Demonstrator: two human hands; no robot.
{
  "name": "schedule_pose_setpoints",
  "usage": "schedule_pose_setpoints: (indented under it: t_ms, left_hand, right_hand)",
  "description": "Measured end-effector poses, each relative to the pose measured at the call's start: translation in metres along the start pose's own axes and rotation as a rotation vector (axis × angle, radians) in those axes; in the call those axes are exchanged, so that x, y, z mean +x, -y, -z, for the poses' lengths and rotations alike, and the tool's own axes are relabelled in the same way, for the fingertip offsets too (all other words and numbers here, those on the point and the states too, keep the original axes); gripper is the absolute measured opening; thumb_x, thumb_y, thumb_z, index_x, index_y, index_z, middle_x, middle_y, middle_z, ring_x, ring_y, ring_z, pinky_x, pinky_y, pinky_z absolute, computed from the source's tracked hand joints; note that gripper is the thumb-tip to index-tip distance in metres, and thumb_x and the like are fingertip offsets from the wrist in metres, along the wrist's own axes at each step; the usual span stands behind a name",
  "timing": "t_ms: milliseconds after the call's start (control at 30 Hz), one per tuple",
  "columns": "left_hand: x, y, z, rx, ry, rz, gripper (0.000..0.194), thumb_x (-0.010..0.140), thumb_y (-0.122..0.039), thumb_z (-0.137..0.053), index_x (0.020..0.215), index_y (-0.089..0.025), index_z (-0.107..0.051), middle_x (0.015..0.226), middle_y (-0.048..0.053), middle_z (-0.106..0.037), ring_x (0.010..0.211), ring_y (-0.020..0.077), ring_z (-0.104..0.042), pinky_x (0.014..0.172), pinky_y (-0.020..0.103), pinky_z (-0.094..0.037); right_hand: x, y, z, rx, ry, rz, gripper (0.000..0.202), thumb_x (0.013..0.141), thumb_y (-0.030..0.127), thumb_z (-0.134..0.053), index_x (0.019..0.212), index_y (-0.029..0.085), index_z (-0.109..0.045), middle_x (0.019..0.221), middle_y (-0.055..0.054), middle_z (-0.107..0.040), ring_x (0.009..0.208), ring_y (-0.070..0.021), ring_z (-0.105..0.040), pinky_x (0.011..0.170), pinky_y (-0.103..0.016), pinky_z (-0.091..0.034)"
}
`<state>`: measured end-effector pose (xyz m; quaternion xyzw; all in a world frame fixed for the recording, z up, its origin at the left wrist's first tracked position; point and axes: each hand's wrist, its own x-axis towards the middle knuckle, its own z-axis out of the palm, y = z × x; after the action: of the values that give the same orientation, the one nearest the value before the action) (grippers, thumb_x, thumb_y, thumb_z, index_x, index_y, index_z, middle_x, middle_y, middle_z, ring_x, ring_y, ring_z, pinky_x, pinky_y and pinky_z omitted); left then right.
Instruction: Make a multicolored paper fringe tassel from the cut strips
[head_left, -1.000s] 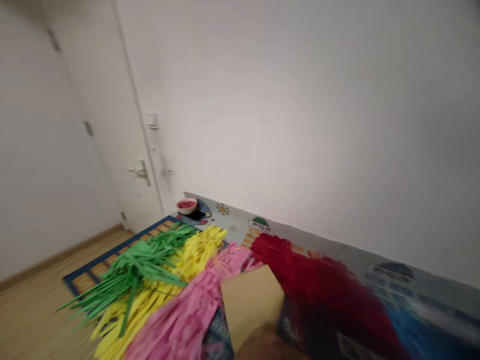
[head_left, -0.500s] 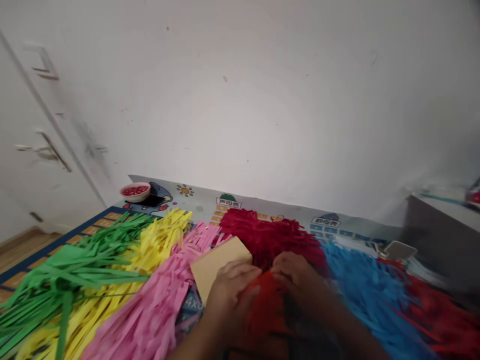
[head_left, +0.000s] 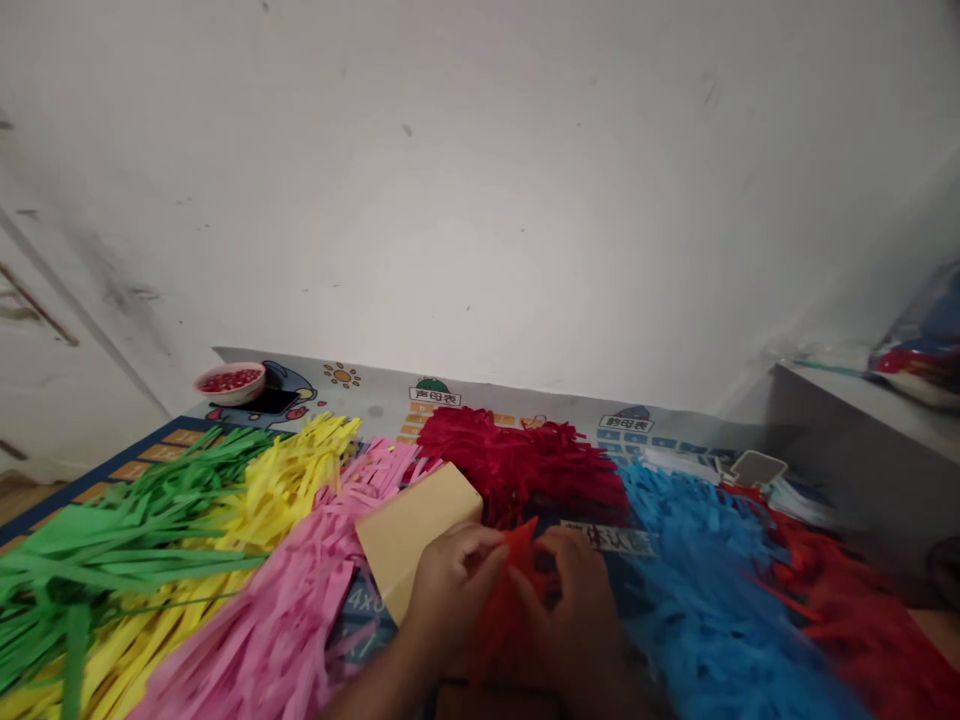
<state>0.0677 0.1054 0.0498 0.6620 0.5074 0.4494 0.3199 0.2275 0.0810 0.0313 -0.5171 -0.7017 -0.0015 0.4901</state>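
Between my two hands is a piece of orange-red material (head_left: 517,590), low in the centre of the view. My left hand (head_left: 457,580) pinches its left side with thumb and fingertips. On the other side, the curled fingers and thumb of my right hand (head_left: 574,590) close on it. A tan rectangular board or block (head_left: 412,525) lies just left of my left hand. Dark red strips (head_left: 517,460) are heaped beyond both hands. Pink strips (head_left: 300,590) lie farther left, and blue strips (head_left: 712,560) spread to the right. The lower part of the orange-red material is dim and blurred.
Yellow strips (head_left: 292,480) and green strips (head_left: 135,550) cover the left side. A bowl of red bits (head_left: 230,383) stands at the back left beside a dark flat object (head_left: 274,401). Red strips (head_left: 847,590) and a grey box (head_left: 862,460) are on the right.
The view has shifted right. My right hand has turned, its fingers now curled and raised at the orange-red material, whose pointed top now shows between my hands.
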Motion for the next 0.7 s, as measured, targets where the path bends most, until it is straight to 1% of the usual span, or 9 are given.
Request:
schedule_pose_setpoints:
  t_ms: [100,167,267,367,433,500,567,633,700]
  left_hand:
    - [0.002,-0.004,-0.001,0.027,0.017,-0.008,0.018,0.078,-0.028,-0.057,0.071,-0.018,-0.07,0.064,0.001,-0.06,0.063,0.0153,-0.057,0.06,0.023,-0.041]
    - [0.004,-0.008,0.0,0.055,0.053,0.0,0.017,0.077,-0.028,-0.057,0.069,-0.017,-0.068,0.063,0.001,-0.059,0.063,0.0156,-0.056,0.06,0.023,-0.04]
    - [0.008,-0.013,-0.003,0.058,0.169,0.041,0.014,0.072,-0.027,-0.058,0.064,-0.017,-0.064,0.064,0.001,-0.06,0.064,0.0157,-0.055,0.061,0.024,-0.037]
    - [0.008,-0.014,-0.01,-0.117,0.302,0.196,0.016,0.065,-0.031,-0.062,0.062,-0.016,-0.059,0.057,-0.003,-0.052,0.055,0.0126,-0.047,0.054,0.023,-0.033]
    - [0.008,-0.013,-0.015,-0.253,0.296,0.292,0.021,0.063,-0.036,-0.064,0.062,-0.017,-0.055,0.054,-0.006,-0.046,0.051,0.0104,-0.041,0.051,0.022,-0.03]
    - [0.006,-0.011,-0.019,-0.33,0.253,0.324,0.026,0.061,-0.039,-0.068,0.061,-0.017,-0.052,0.055,-0.006,-0.045,0.051,0.0092,-0.039,0.05,0.021,-0.029]
    - [0.006,-0.009,-0.02,-0.382,0.246,0.347,0.032,0.059,-0.041,-0.072,0.062,-0.017,-0.05,0.054,-0.007,-0.046,0.051,0.0084,-0.038,0.049,0.02,-0.028]
    - [0.006,-0.007,-0.021,-0.437,0.273,0.39,0.039,0.057,-0.045,-0.075,0.062,-0.019,-0.047,0.053,-0.008,-0.045,0.048,0.0078,-0.037,0.047,0.019,-0.027]
    - [0.005,-0.006,-0.021,-0.464,0.269,0.424,0.045,0.057,-0.052,-0.075,0.062,-0.02,-0.044,0.051,-0.008,-0.044,0.046,0.0079,-0.036,0.045,0.018,-0.026]
  right_hand:
    - [0.006,-0.011,0.003,0.122,0.136,-0.117,0.021,0.092,0.039,-0.054,0.082,0.021,-0.06,0.085,-0.004,-0.062,0.077,-0.0205,-0.058,0.067,-0.031,-0.046]
    - [0.016,-0.02,0.011,0.175,0.181,-0.144,0.023,0.092,0.035,-0.052,0.075,0.021,-0.059,0.078,-0.002,-0.062,0.073,-0.0186,-0.058,0.065,-0.029,-0.045]
    - [0.027,-0.029,0.023,0.043,0.074,-0.049,0.021,0.093,0.03,-0.051,0.079,0.021,-0.062,0.081,-0.003,-0.064,0.078,-0.0195,-0.059,0.071,-0.031,-0.043]
    - [0.025,-0.025,0.032,-0.2,-0.125,0.13,0.015,0.094,0.025,-0.051,0.087,0.02,-0.063,0.089,-0.006,-0.066,0.085,-0.0217,-0.058,0.079,-0.037,-0.038]
    - [0.015,-0.016,0.035,-0.222,-0.154,0.189,0.013,0.094,0.024,-0.052,0.085,0.021,-0.061,0.083,-0.004,-0.065,0.08,-0.0203,-0.058,0.079,-0.036,-0.036]
    - [0.004,-0.008,0.035,-0.159,-0.072,0.167,0.016,0.094,0.034,-0.056,0.085,0.021,-0.06,0.078,-0.003,-0.064,0.076,-0.0197,-0.057,0.075,-0.035,-0.033]
    - [-0.005,-0.004,0.032,-0.095,0.04,0.09,0.023,0.091,0.044,-0.059,0.088,0.021,-0.062,0.082,-0.003,-0.065,0.077,-0.0209,-0.056,0.072,-0.035,-0.032]
    - [-0.008,-0.004,0.029,-0.038,0.12,0.018,0.021,0.092,0.041,-0.058,0.084,0.022,-0.064,0.081,-0.002,-0.066,0.078,-0.0209,-0.056,0.071,-0.034,-0.031]
    - [-0.009,-0.008,0.029,0.011,0.167,-0.042,0.018,0.091,0.031,-0.058,0.076,0.023,-0.065,0.077,-0.001,-0.066,0.077,-0.0196,-0.056,0.073,-0.034,-0.031]
